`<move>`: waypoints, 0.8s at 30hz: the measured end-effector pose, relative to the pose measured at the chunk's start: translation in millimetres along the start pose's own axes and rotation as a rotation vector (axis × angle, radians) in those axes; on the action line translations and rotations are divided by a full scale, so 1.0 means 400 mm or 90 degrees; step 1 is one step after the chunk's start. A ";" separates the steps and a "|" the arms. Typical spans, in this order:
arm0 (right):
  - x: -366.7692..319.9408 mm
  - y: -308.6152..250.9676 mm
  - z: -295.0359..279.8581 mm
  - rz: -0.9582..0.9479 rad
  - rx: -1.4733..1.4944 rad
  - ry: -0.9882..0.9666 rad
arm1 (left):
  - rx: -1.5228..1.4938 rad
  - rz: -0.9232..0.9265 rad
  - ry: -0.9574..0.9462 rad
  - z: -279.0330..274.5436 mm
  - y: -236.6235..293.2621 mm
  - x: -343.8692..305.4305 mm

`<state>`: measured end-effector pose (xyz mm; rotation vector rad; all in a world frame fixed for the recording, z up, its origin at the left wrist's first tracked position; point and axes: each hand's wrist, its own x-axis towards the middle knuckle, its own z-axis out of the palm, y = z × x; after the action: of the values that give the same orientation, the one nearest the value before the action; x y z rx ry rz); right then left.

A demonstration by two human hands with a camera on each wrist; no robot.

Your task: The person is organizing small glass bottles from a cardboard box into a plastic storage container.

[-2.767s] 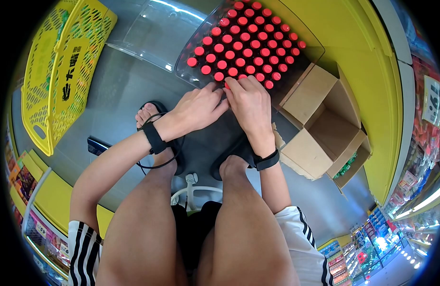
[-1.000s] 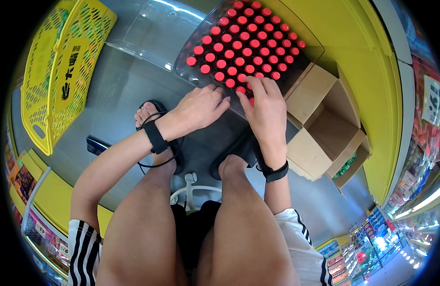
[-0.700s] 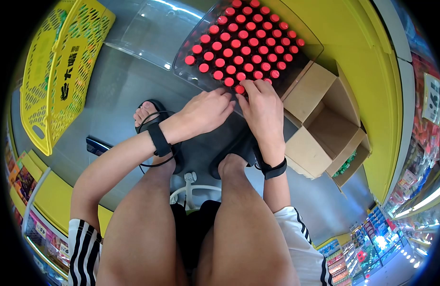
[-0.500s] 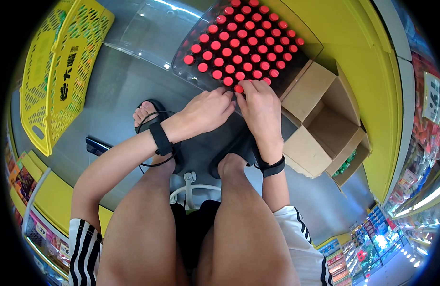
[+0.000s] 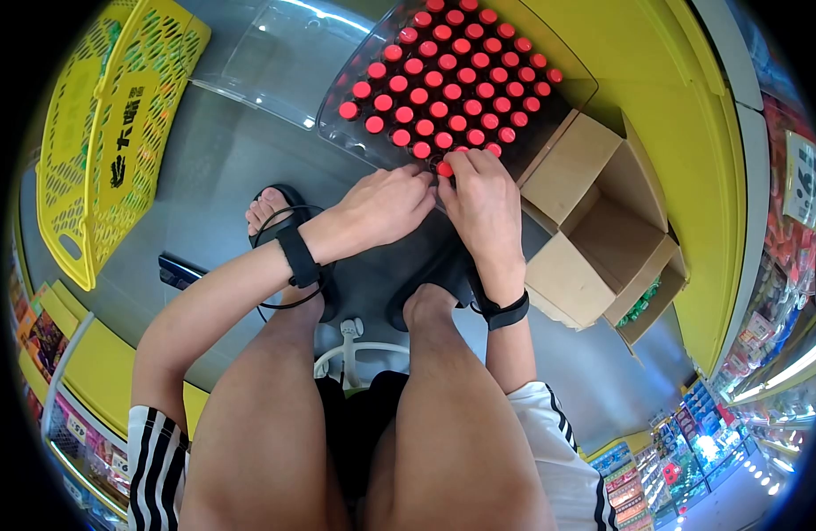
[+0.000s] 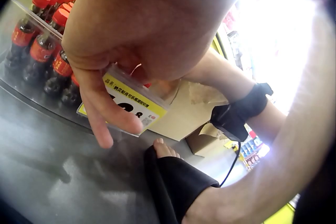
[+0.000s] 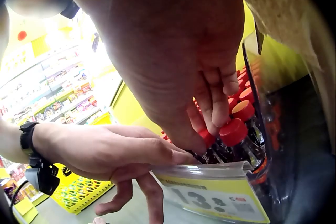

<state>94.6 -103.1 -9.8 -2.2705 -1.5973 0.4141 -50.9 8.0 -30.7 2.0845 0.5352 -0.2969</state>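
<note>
Small dark bottles with red caps (image 5: 458, 123) and red labels stand upright in tight rows inside a clear plastic bin (image 5: 326, 133). At the bin's front, my right hand (image 5: 483, 208) pinches a red-capped bottle (image 7: 208, 138) by its cap; the fingers partly cover it. Beside it, my left hand (image 5: 379, 203) reaches over the front rim, with its fingertips right at the front bottles. Two of its fingers hang loosely before a yellow-and-white price tag (image 7: 215, 199) on the rim, as the right wrist view shows. The left thumb is mostly hidden.
An open cardboard box (image 5: 571, 283) stands right of the bin, with something green (image 5: 639, 305) by its lower flap. A yellow basket (image 5: 147, 115) is at left, and a dark phone-like object (image 5: 181, 270) lies on the floor. Stocked shelves (image 5: 770, 292) line the right.
Over the last second my right hand has moved left, close to my left hand, and taken hold of a front bottle's cap. My left hand has shifted slightly right along the rim.
</note>
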 end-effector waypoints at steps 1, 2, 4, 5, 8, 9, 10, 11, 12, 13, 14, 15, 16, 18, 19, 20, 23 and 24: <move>0.000 0.000 0.002 -0.003 0.002 0.004 | 0.004 0.004 -0.004 0.000 0.000 0.000; 0.000 0.000 0.003 -0.006 0.004 0.008 | 0.004 0.004 -0.004 0.000 -0.001 0.001; 0.001 -0.001 0.003 -0.002 0.003 0.006 | 0.002 -0.005 -0.009 0.002 -0.002 0.001; 0.002 -0.003 0.003 0.002 0.003 0.004 | 0.002 -0.005 -0.009 0.003 -0.002 0.001; 0.003 -0.006 0.001 0.013 -0.002 0.000 | -0.005 0.012 0.009 0.008 -0.007 0.001; 0.003 -0.006 0.001 0.013 -0.002 0.001 | 0.002 0.011 0.006 0.007 -0.006 0.001; 0.003 -0.006 0.001 0.017 -0.004 -0.003 | 0.009 0.011 0.002 0.006 -0.006 0.002; 0.003 -0.006 0.001 0.022 -0.005 -0.007 | 0.009 0.012 0.002 0.006 -0.006 0.002; 0.002 -0.005 0.002 0.022 -0.006 -0.006 | 0.005 0.007 0.001 0.006 -0.005 0.002; 0.000 -0.003 0.003 0.023 -0.007 -0.006 | 0.001 0.002 0.000 0.006 -0.005 0.002; -0.001 -0.002 0.004 0.023 -0.009 -0.007 | 0.001 0.003 0.000 0.007 -0.005 0.002; -0.002 -0.001 0.004 0.023 -0.009 -0.007 | 0.000 -0.008 -0.003 0.006 -0.005 0.001; -0.003 -0.001 0.004 0.022 -0.010 -0.004 | -0.001 -0.018 -0.006 0.006 -0.004 0.001; -0.003 0.000 0.003 0.022 -0.010 -0.002 | -0.007 -0.019 -0.005 0.004 -0.002 0.002; -0.002 -0.001 0.004 0.020 -0.011 0.002 | -0.014 -0.019 -0.004 0.003 -0.002 0.002; -0.002 -0.002 0.004 0.018 -0.011 0.006 | -0.013 -0.019 -0.004 0.001 -0.002 0.004; -0.002 -0.001 0.003 0.016 -0.015 0.007 | 0.002 -0.010 -0.014 -0.006 0.004 0.009; -0.001 -0.002 0.002 0.017 -0.015 0.009 | 0.005 -0.015 -0.006 -0.005 0.006 0.008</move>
<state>93.5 -103.2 -10.1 -2.3086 -1.5749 0.3878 -47.2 9.2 -29.2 2.0857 0.5538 -0.3221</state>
